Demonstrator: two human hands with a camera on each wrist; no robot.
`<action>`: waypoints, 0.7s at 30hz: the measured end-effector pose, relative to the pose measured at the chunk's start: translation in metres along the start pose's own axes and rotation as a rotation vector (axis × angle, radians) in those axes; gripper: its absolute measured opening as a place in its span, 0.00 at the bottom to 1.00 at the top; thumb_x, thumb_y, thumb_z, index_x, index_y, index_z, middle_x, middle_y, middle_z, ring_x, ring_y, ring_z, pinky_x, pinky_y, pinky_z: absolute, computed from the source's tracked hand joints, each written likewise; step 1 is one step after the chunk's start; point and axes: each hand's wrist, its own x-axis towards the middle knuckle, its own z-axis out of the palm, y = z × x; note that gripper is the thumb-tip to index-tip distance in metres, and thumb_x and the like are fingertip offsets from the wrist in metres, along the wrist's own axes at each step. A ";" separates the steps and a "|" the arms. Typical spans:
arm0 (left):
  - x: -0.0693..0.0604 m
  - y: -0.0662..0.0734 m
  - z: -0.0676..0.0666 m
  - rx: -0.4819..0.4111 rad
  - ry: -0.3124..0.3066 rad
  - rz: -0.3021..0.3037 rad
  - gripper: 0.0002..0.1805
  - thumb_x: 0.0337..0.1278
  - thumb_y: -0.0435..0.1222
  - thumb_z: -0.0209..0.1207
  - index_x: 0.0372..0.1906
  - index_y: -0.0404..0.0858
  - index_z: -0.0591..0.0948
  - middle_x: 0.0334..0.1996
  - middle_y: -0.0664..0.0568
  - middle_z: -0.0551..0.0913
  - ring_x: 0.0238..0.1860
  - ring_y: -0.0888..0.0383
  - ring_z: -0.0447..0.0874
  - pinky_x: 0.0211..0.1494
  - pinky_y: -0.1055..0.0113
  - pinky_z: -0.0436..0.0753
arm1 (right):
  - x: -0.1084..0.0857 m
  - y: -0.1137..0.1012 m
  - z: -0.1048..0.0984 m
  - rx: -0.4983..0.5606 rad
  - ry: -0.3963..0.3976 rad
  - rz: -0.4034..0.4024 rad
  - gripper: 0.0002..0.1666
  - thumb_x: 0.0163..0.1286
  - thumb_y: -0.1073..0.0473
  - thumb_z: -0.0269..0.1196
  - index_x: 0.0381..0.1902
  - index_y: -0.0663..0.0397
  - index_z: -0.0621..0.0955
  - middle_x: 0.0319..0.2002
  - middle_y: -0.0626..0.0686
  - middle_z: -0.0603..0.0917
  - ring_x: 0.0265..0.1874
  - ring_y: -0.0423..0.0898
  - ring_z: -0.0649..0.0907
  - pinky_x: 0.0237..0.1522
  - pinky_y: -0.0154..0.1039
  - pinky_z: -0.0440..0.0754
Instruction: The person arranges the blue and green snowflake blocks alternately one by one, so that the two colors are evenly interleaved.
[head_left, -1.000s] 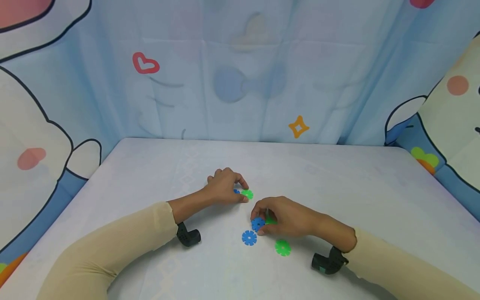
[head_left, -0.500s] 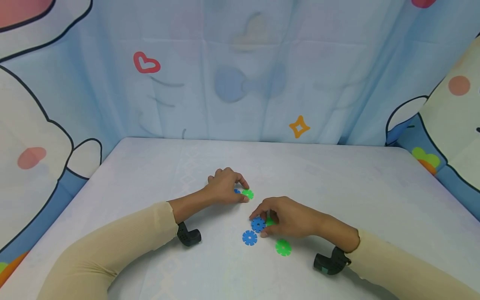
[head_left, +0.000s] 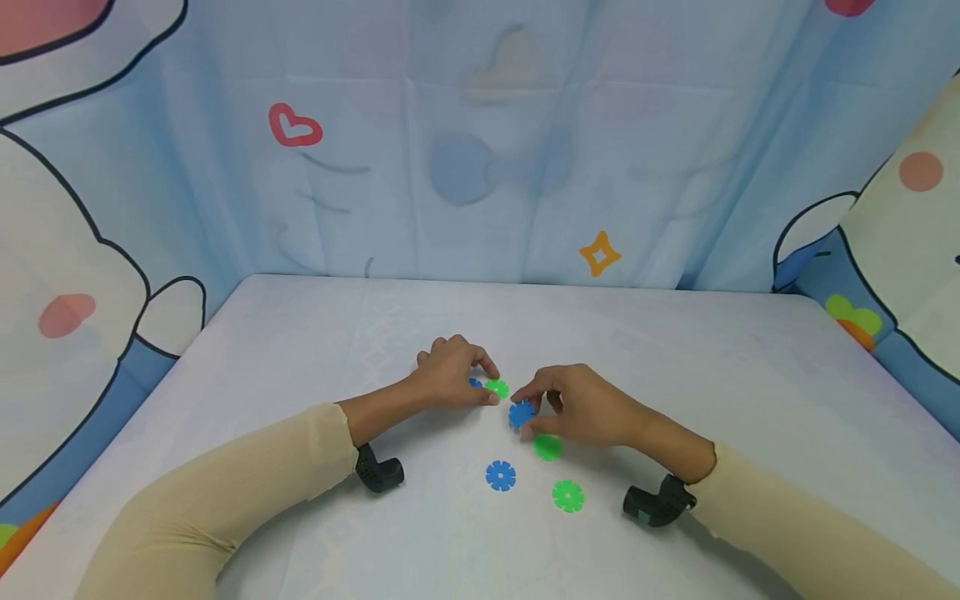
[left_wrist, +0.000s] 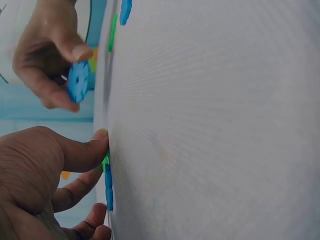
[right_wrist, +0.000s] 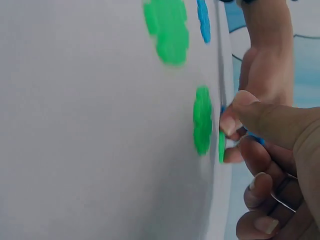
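My right hand [head_left: 592, 404] pinches a blue notched plastic disc [head_left: 521, 414] by its edges between thumb and fingers, raised off the table as the left wrist view shows. To its left, my left hand [head_left: 452, 375] rests on the table with thumb and index finger at either edge of a green notched disc [head_left: 497, 388]. Another blue disc [left_wrist: 109, 187] lies flat beside that green one, mostly under the left hand. Below the right hand lies a second green disc [head_left: 548, 447], apart from the fingers.
Nearer the front, a loose blue disc [head_left: 500, 475] and a loose green disc [head_left: 567, 496] lie on the white table [head_left: 375, 533]. A patterned blue curtain [head_left: 480, 167] hangs behind the table. Each wrist wears a black camera.
My right hand has picked up the blue disc and moved it away from me, toward the left hand, uncovering the green disc below. The left hand stays in place.
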 end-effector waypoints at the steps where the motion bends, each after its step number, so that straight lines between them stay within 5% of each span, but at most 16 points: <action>1: 0.000 0.000 0.000 -0.001 -0.001 -0.002 0.15 0.48 0.49 0.72 0.42 0.52 0.87 0.50 0.50 0.80 0.55 0.46 0.72 0.51 0.46 0.70 | 0.002 0.003 -0.001 0.000 0.024 0.007 0.20 0.57 0.52 0.75 0.48 0.47 0.87 0.30 0.36 0.81 0.23 0.38 0.73 0.26 0.30 0.71; 9: 0.000 0.000 0.000 -0.013 -0.002 -0.001 0.15 0.48 0.49 0.73 0.42 0.52 0.88 0.49 0.51 0.80 0.55 0.47 0.72 0.50 0.48 0.69 | 0.017 0.020 -0.004 -0.007 0.119 0.067 0.20 0.55 0.52 0.76 0.45 0.50 0.88 0.28 0.39 0.83 0.24 0.41 0.74 0.26 0.31 0.72; 21: -0.001 -0.001 0.000 -0.013 -0.001 0.009 0.14 0.48 0.49 0.72 0.40 0.53 0.87 0.48 0.50 0.79 0.53 0.48 0.72 0.48 0.50 0.69 | 0.024 0.030 0.001 -0.025 0.111 0.144 0.20 0.55 0.49 0.75 0.45 0.48 0.88 0.37 0.43 0.86 0.33 0.41 0.76 0.37 0.34 0.74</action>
